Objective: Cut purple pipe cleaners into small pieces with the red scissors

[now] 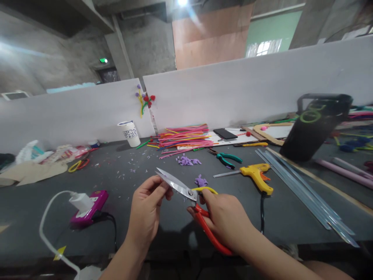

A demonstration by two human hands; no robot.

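My right hand (227, 217) grips a pair of scissors (176, 183) with one red and one yellow handle. Their blades point up and left, slightly parted. At the blade tips, my left hand (150, 206) is closed in a pinch; whatever lies between its fingers is hidden or too small to name. Beyond the hands are two small piles of short purple pieces, a nearer pile (201, 180) and a farther pile (188, 160). Tiny pale purple scraps (125, 167) are scattered over the dark table (107, 179).
To the right lie a yellow glue gun (258, 175), green-handled pliers (227, 157) and clear glue sticks (303, 190). A bundle of pink pipe cleaners (183, 138), a white cup (129, 134) and a phone (225, 133) are farther back. A dark bottle (316, 128) stands right; a purple power strip (90, 208) sits left.
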